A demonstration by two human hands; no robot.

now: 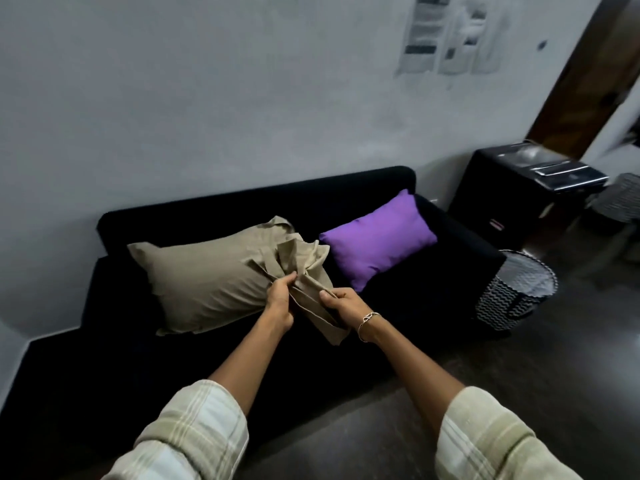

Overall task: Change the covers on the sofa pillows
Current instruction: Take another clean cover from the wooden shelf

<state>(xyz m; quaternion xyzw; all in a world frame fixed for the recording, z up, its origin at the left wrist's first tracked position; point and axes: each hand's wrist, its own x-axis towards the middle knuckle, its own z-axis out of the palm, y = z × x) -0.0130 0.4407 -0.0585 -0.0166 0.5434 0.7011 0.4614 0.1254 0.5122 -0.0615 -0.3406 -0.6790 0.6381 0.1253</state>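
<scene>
Left hand (pixel 280 299) and right hand (pixel 341 303) clutch rumpled loose cloth of the beige cover (pixel 207 275).

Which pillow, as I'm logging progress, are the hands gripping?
The beige pillow on the left: the left hand and right hand grip its bunched cover end. The purple pillow lies untouched.

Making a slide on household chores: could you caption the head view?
Left hand and right hand grip the bunched end of a beige pillow on a black sofa, beside a purple pillow.
</scene>
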